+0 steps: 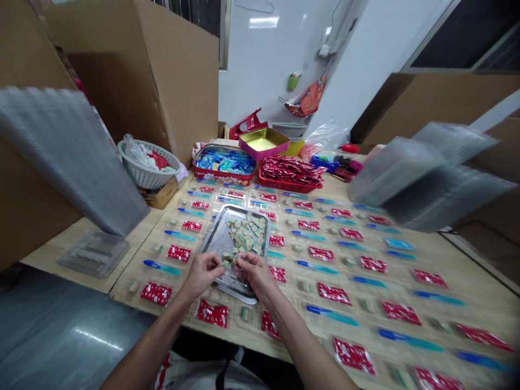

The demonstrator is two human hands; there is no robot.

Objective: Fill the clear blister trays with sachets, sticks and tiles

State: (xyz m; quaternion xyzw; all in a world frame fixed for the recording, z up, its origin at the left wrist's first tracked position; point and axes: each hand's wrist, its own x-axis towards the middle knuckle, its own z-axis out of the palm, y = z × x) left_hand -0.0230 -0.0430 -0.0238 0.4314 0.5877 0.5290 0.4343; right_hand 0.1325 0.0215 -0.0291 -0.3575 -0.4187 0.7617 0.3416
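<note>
My left hand (204, 271) and my right hand (255, 271) meet over the near half of a metal tray (218, 223), both closed in a pinch. Between the fingertips is a small green-and-beige striped block (226, 262); whether it is one piece or more I cannot tell. A loose pile of the same striped blocks (247, 232) lies in the tray, reaching almost to my fingers. Around the tray stand rows of clear plastic trays, many holding a red printed packet (213, 314), a blue plastic knife-like tool (161, 267) and a striped block (246, 313).
At the back are a tin of blue packets (225, 179), a red basket of red packets (290, 172) and a gold-lined box (264, 140). Stacked clear trays lean at the left (73, 157) and right (398, 173). A white basket (148, 176) stands by a cardboard box (182, 81).
</note>
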